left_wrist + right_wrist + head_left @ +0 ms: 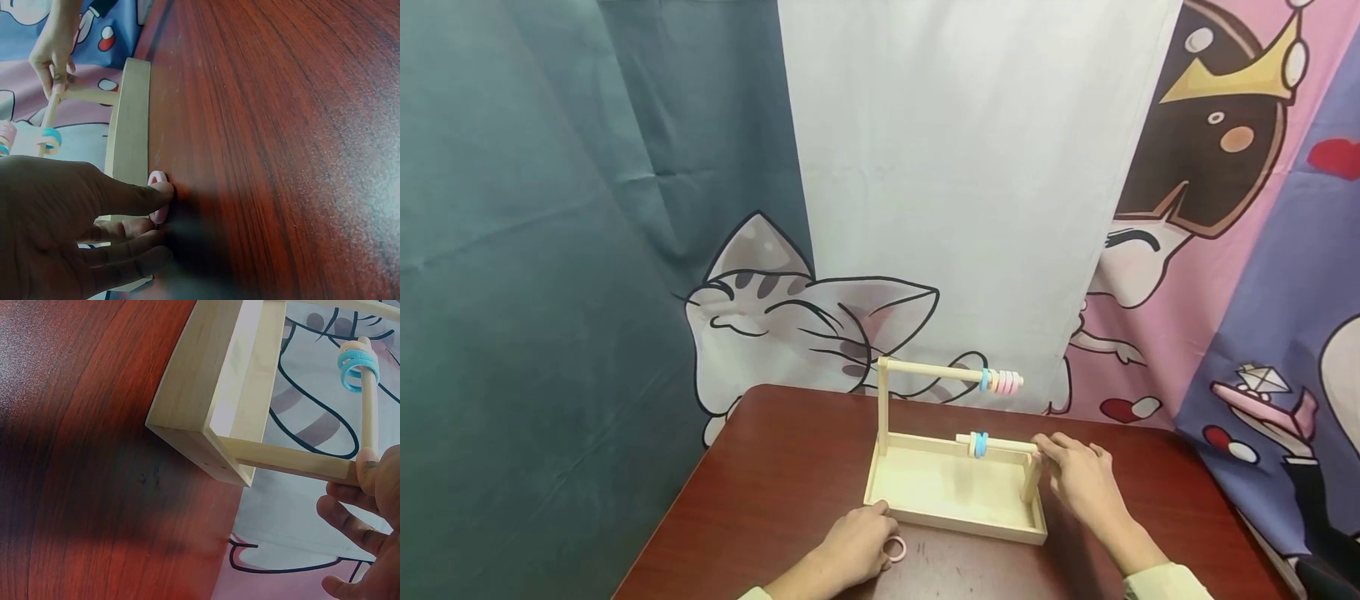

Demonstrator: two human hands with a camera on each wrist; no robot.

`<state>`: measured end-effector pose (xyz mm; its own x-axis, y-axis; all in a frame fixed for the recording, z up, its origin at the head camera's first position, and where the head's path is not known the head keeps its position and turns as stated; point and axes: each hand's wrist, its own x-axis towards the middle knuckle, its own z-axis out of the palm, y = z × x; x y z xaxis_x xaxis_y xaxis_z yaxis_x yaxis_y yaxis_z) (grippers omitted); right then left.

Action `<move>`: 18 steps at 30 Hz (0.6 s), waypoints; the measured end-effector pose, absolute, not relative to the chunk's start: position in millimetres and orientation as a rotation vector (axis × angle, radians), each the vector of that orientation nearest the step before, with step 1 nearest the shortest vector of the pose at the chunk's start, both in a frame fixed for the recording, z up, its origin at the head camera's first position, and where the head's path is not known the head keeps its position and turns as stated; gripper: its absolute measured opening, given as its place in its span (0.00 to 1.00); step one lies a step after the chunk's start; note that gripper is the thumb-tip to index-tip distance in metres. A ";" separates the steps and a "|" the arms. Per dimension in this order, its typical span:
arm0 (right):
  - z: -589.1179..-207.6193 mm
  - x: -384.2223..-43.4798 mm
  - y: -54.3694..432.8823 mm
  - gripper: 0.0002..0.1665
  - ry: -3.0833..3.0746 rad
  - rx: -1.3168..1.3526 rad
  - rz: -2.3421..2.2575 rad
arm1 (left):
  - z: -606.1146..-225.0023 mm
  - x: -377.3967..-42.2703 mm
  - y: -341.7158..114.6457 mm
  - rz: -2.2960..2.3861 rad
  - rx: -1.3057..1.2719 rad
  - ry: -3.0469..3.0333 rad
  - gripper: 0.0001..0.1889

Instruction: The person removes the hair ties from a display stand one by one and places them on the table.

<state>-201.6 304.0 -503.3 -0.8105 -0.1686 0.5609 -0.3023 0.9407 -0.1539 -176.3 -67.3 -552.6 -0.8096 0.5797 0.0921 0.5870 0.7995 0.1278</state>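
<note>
My left hand (857,546) pinches a small pink ring (160,215) between thumb and fingers, at the tabletop by the front left corner of a pale wooden stand (955,525). My right hand (1078,479) grips the top of the stand's short right post (1032,482), thumb and forefinger at the joint with the lower rod (1011,447); its other fingers spread loosely in the right wrist view. Blue rings (359,362) and a cream one hang near that rod's free end. On the upper rod (932,369), blue, cream and pink rings (1006,382) sit toward the right tip.
The stand has a shallow tray base with low walls and rests on a reddish-brown wooden table (782,450). Behind the table hangs a printed curtain (970,183) with cartoon figures. A tall left post (883,408) carries the upper rod.
</note>
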 end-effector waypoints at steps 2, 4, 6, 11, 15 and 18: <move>-503.3 -202.5 304.2 0.13 -2.522 0.338 0.315 | -551.8 -177.1 -67.7 -0.249 -0.952 -2.937 0.19; -503.4 -203.1 304.5 0.13 -2.516 0.341 0.314 | -550.5 -178.1 -68.0 -0.256 -0.957 -2.932 0.19; -504.0 -203.8 305.0 0.13 -2.518 0.337 0.317 | -548.8 -179.1 -67.9 -0.265 -0.965 -2.921 0.18; -504.9 -203.3 306.0 0.13 -2.534 0.321 0.330 | -542.4 -181.5 -67.0 -0.362 -0.965 -2.905 0.09; -504.0 -203.4 306.0 0.14 -2.552 0.323 0.326 | -534.0 -185.3 -63.9 -0.440 -0.973 -2.889 0.12; -502.3 -203.7 305.2 0.14 -2.560 0.322 0.328 | -526.2 -190.9 -59.7 -0.462 -0.975 -2.842 0.14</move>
<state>-203.7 305.2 -502.3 -0.8289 -0.1613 0.5356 -0.2910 0.9421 -0.1667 -190.9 -59.7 -526.2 -0.7898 0.5826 0.1917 0.6133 0.7489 0.2510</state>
